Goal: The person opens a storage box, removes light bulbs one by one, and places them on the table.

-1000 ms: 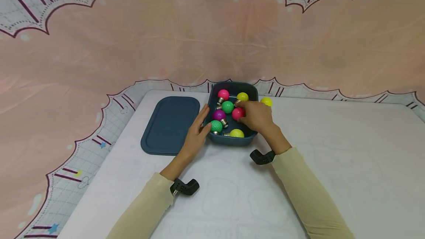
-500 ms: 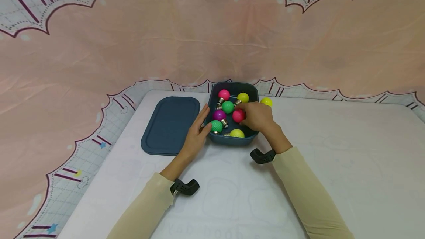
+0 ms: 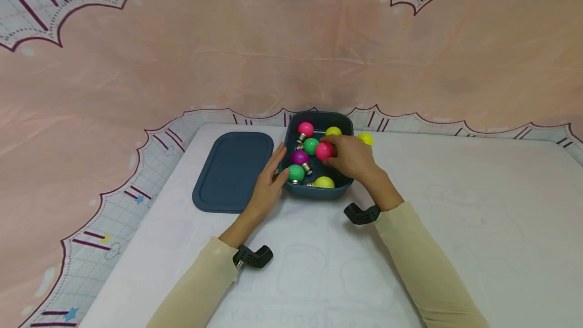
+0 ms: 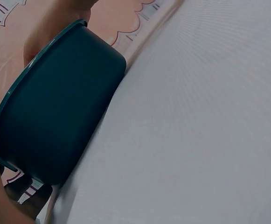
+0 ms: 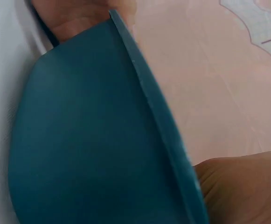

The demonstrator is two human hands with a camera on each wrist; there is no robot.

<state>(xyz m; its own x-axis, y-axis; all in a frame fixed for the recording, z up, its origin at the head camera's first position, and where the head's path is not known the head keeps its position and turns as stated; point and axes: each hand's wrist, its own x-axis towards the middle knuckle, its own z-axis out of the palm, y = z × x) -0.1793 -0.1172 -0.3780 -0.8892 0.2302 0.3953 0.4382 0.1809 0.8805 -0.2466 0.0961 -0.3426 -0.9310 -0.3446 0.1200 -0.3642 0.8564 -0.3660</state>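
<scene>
A dark blue plastic box (image 3: 315,194) stands at the back of the white table with several coloured light bulbs inside. My right hand (image 3: 354,156) reaches over its right wall and pinches a pinkish-red light bulb (image 3: 324,151) between thumb and fingers; the bulb's base is hidden. Straight fingers of my left hand (image 3: 266,186) rest along the left wall, the thumb at the near left corner. Beside the pinched bulb lie a green bulb (image 3: 311,146) and a purple bulb (image 3: 300,158). In both wrist views the box's outer wall (image 4: 65,98) hides the bulbs.
The matching flat lid (image 3: 233,171) lies left of the box, beside my left hand. Beyond the right hand, a yellow bulb (image 3: 366,138) shows outside the box. A patterned peach cloth (image 3: 291,54) hangs behind the table (image 3: 455,216).
My right hand has raised the pinkish-red bulb slightly and shifted it toward the green one, covering more of the yellow bulb behind. The left hand has stayed at the wall.
</scene>
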